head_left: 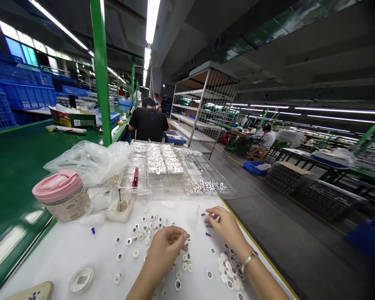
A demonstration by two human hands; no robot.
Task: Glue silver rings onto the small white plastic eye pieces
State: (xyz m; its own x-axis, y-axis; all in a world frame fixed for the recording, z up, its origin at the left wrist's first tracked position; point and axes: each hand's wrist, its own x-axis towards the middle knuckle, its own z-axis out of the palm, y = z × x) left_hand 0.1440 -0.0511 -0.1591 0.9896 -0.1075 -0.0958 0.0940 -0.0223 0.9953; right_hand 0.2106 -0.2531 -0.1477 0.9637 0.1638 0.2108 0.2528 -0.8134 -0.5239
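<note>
Filling the clear plastic tray (162, 185) beyond both hands are neat rows of small white rings (156, 161). More rings lie loose on the smooth white surface (81, 246) under and between the hands. A round pink-lidded jar (61, 196) stands far left. The left hand (165, 248) curls in a narrow grip over the rings. The right hand (226, 227) pinches narrowly at tiny dark parts (207, 223). I cannot tell what either holds.

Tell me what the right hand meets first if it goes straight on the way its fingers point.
Probably the small dark parts at the right hand's fingertips; beyond them, scattered white rings. Depth is unclear.
</note>
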